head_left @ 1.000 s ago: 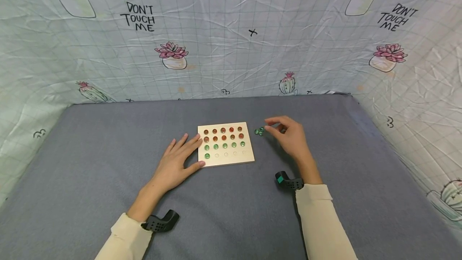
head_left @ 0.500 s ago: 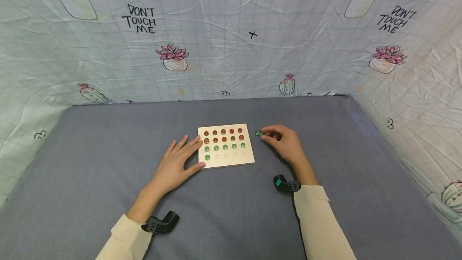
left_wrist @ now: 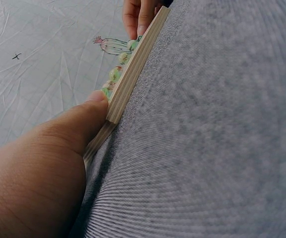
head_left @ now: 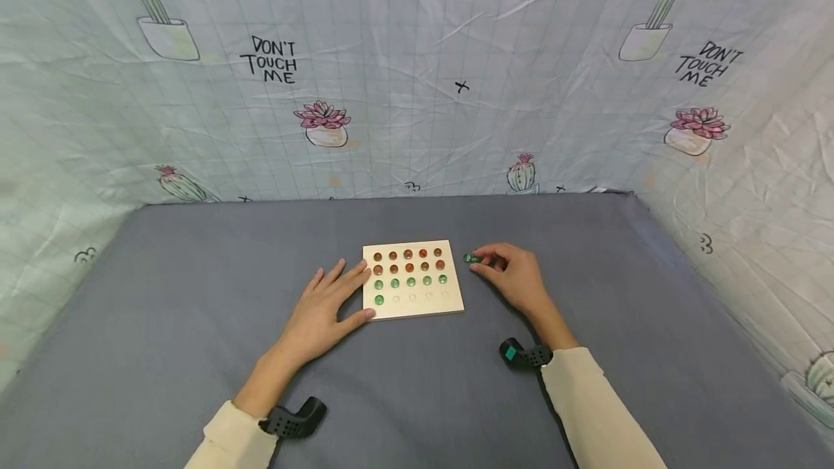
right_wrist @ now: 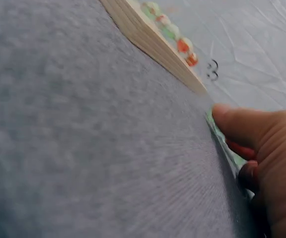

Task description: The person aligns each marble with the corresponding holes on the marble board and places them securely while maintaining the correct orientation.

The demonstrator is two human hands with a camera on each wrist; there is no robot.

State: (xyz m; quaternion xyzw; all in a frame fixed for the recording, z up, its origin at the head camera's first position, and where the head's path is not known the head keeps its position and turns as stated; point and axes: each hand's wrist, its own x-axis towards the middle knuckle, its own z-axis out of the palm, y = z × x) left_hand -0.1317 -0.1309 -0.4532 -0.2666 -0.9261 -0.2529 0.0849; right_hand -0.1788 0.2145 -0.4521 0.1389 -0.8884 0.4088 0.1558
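A pale wooden board (head_left: 417,310) lies in the middle of the table, with round glass marbles in its hollows. Amber-red marbles (head_left: 408,267) fill the two far rows; green marbles (head_left: 411,281) fill the third. One more green sits at the left of the near row, beside bare hollows. My left hand (head_left: 319,313) rests, fingers spread, on the board's left edge; the left wrist view shows its thumb (left_wrist: 94,101) at the corner. Right of the board, my right hand (head_left: 515,273) pinches a green marble between thumb and fingertips at a small loose cluster (head_left: 469,258), partly hidden by the fingers.
Grey cloth (head_left: 404,396) covers the table. A pale printed curtain (head_left: 417,129) stands behind it and along both sides. Each wrist wears a black strap mount, the left one (head_left: 295,418) and the right one (head_left: 526,355).
My right hand has come down toward the board onto the loose green marbles, and its fingertips have closed there. The left hand keeps its place on the board. The head view has tilted up slightly.
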